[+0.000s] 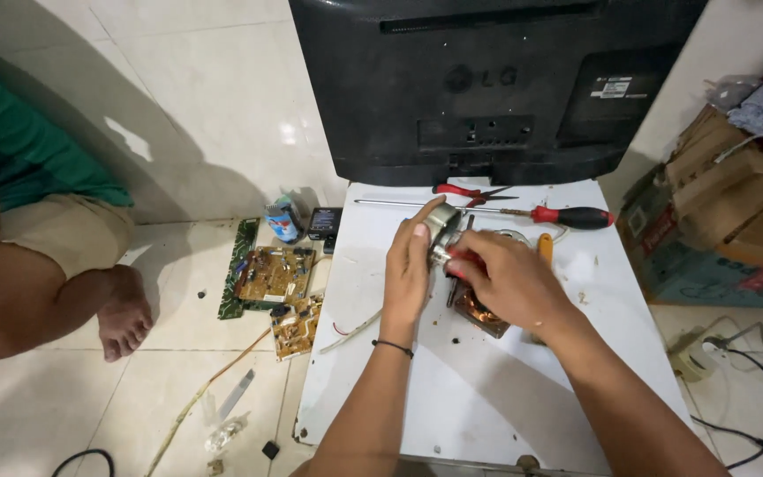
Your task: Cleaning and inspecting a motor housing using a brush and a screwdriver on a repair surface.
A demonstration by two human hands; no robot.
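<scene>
- Here, a small round metal motor [442, 231] is held up above the white desk [487, 389], just in front of the back of a black monitor [487, 88].
- Its flat round face looks to be turned toward the left hand, so its short axis seems to run roughly left to right; most of the body is covered, so the exact tilt is hard to judge.
- The left hand [410, 269] is curled around the motor's left side, fingers upright, thumb hidden behind it.
- The right hand [505, 278] is closed over the motor's lower right, pinching something red [463, 258] against it; what that red piece is cannot be made out.
- Under the right hand lies a second part with copper windings [479, 311], half hidden by the wrist.
- Behind the hands: one long screwdriver with a red and black handle [567, 215], lying left to right, and one pair of red-handled pliers [465, 191].
- On the floor to the left lie two circuit boards [274, 276], a small blue can [282, 221] and a dark little box [323, 223].
- Another person's bare leg and foot [121, 318] are cut off at the left edge.
- Cardboard boxes [726, 221] are stacked at the right.
</scene>
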